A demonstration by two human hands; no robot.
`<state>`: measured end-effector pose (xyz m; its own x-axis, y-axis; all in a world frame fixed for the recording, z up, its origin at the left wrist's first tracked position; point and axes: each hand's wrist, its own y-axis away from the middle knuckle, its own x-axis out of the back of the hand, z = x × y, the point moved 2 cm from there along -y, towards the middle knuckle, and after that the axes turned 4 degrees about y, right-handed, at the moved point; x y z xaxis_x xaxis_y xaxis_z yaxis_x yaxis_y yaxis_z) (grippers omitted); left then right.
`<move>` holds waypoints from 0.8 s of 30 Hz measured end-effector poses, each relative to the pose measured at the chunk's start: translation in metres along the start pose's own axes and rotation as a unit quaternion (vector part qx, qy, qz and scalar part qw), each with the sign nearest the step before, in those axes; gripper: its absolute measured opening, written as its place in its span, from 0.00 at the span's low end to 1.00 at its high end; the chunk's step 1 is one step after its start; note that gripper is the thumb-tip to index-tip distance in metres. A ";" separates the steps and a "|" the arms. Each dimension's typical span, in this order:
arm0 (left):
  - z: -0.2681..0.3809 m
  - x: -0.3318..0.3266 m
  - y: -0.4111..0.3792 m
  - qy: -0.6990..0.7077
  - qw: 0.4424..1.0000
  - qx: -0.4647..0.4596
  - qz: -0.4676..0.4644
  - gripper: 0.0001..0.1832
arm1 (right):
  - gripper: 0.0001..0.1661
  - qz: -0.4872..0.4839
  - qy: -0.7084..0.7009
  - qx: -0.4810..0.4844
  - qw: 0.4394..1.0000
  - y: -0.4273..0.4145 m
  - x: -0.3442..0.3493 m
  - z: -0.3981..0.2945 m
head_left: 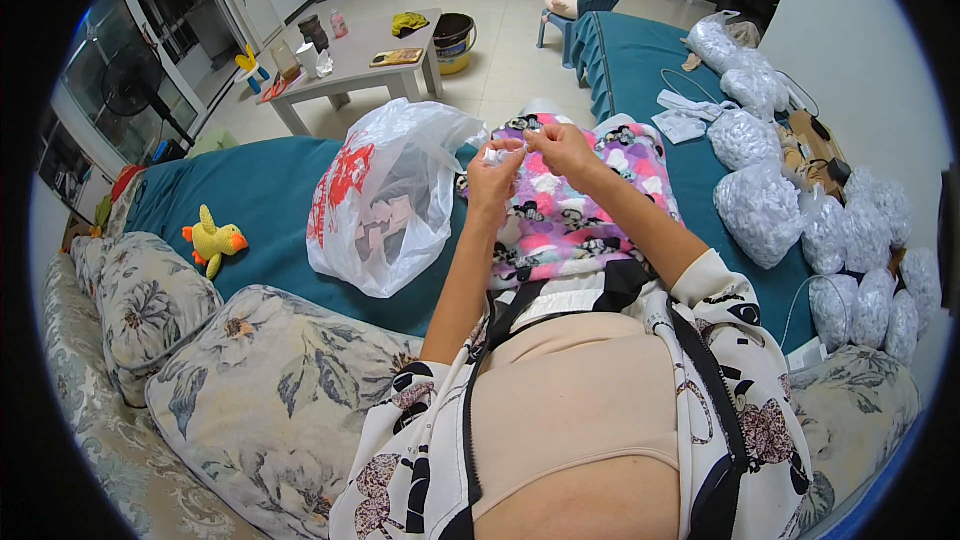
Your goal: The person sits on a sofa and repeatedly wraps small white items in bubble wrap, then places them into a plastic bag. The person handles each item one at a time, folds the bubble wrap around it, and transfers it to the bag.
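My left hand (pixel 493 178) holds a small white piece (pixel 495 157) between curled fingers and thumb, above my lap. Close against it, the fingertips of my right hand (pixel 564 151) pinch the end of the same white material; its exact kind is too small to tell. Under both hands a fluffy multicoloured blanket (pixel 559 229) with cartoon figures covers my legs. Just left of my left hand stands an open white plastic bag (pixel 341 229) with red print. Pale pink pieces (pixel 390 214) show through its side.
Several clear bags stuffed with small white pieces (pixel 757 214) lie along the right of the teal sofa cover (pixel 262 165). A yellow knitted duck (pixel 214 240) lies at left, near floral cushions (pixel 281 382). Ahead stand a low table (pixel 360 37) and a bucket (pixel 454 52).
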<state>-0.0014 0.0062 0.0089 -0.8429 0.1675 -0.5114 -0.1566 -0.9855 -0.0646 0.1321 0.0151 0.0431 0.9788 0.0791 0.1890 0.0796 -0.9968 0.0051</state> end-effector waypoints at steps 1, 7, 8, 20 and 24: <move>-0.002 0.002 -0.001 -0.001 1.000 0.007 -0.003 0.09 | 0.16 -0.010 0.000 -0.004 1.000 0.000 0.000 -0.001; -0.004 0.003 -0.002 -0.004 1.000 0.028 -0.001 0.10 | 0.15 -0.064 -0.092 -0.070 0.991 -0.004 0.005 0.006; -0.004 0.003 -0.003 -0.007 1.000 0.027 -0.002 0.10 | 0.15 -0.079 -0.106 -0.072 0.989 -0.004 0.006 0.007; -0.004 0.001 0.000 0.008 0.999 0.035 -0.005 0.06 | 0.15 -0.136 -0.104 -0.080 0.982 -0.002 0.005 0.007; -0.005 0.006 -0.003 0.019 0.998 0.059 0.000 0.05 | 0.13 -0.097 -0.036 -0.019 0.994 0.000 0.004 0.004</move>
<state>-0.0032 0.0097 0.0022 -0.8235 0.1639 -0.5431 -0.2178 -0.9753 0.0359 0.1372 0.0150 0.0396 0.9569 0.2692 0.1094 0.2624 -0.9622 0.0723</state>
